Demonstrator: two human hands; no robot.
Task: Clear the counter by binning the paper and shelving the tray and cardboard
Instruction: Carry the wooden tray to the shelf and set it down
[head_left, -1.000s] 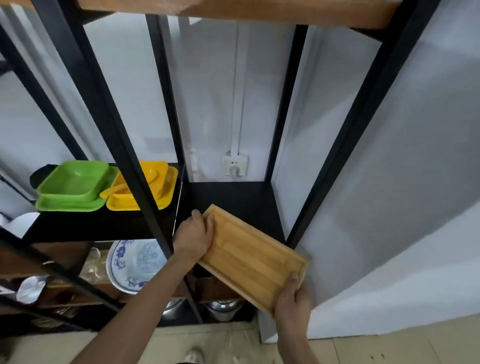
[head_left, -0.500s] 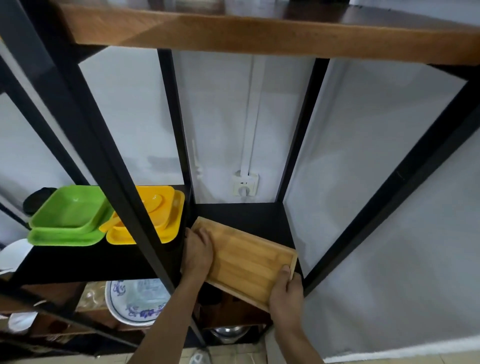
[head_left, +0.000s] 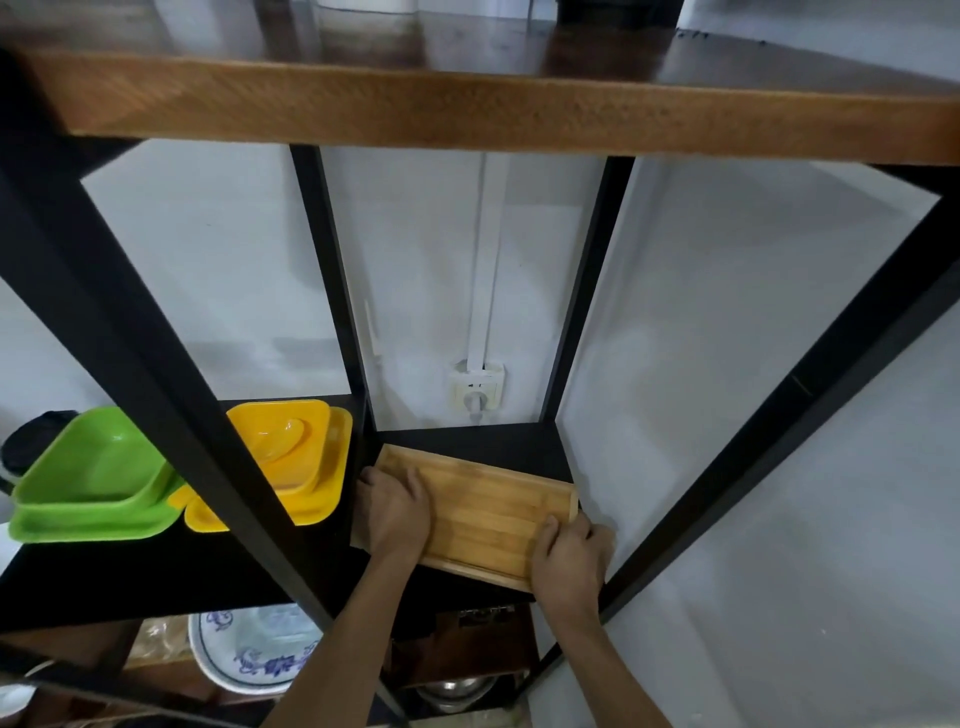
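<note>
Your 2 hands are on the bamboo tray (head_left: 483, 512), which lies flat on the black shelf (head_left: 467, 436) in the right-hand bay of the rack, turned slightly askew so its far left corner points toward the wall. Left hand (head_left: 397, 512): palm down over the tray's left end, fingers spread flat across the rim and inner floor, pressing rather than gripping. Right hand (head_left: 571, 558): curled around the near right corner, thumb on the top surface, fingers wrapped over the edge and out of sight beneath. The tray's near long edge sits at, or just past, the shelf's front lip; you cannot tell which. Left bay, same level: a yellow dish set (head_left: 306, 467) with a spoon in it, just beside the tray past the black upright (head_left: 332, 291), and a green dish set (head_left: 93, 483) further left. A wall socket (head_left: 477, 387) sits behind the tray. A blue-patterned plate (head_left: 244, 654) rests on the tier below. A wooden countertop (head_left: 467, 104) runs overhead.
</note>
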